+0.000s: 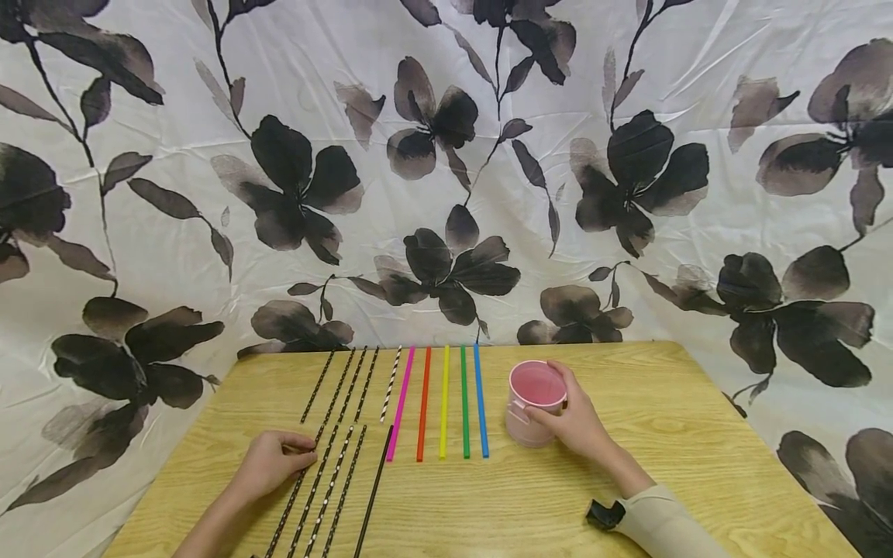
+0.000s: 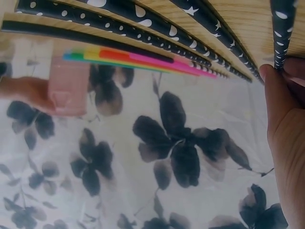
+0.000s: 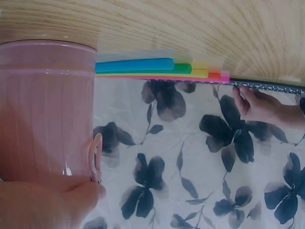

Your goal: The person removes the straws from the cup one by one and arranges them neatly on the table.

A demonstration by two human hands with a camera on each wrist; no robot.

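Observation:
At the left of the table, my left hand pinches a black straw with white marks between thumb and fingers. The left wrist view shows the thumb against this straw. My right hand holds a pink cup by its right side, thumb across the front near a small loop. The cup stands upright, its mouth facing up. In the right wrist view the ribbed cup wall fills the left side.
Right of the patterned straws lie a plain black straw and pink, red, yellow, green and blue straws. More patterned straws lie toward the back. A floral cloth hangs behind the wooden table.

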